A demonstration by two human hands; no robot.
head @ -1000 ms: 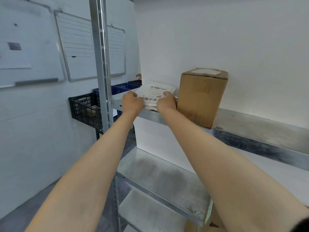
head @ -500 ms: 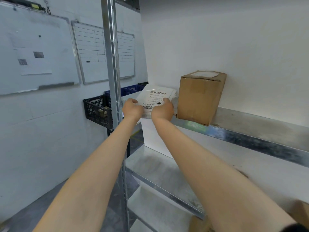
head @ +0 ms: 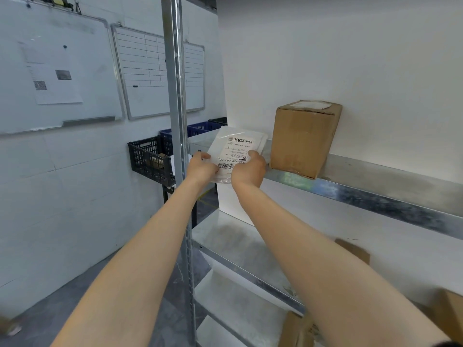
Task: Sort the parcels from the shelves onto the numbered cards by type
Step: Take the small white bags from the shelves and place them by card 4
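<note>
A flat white plastic mailer (head: 238,146) with a printed label and barcode is tilted up off the front edge of the upper metal shelf (head: 363,194). My left hand (head: 200,169) grips its lower left edge and my right hand (head: 249,170) grips its lower right edge. A brown cardboard box (head: 304,139) stands on the same shelf, just right of the mailer. No numbered cards are in view.
A steel upright post (head: 175,96) stands just left of my hands. Black (head: 147,159) and blue crates (head: 198,127) sit behind it. Two whiteboards (head: 145,73) hang on the left wall. More cardboard boxes (head: 298,329) lie on the lower shelves at bottom right.
Both hands have lifted the mailer from lying flat on the shelf and tipped it up toward me. The cardboard box has stayed in place.
</note>
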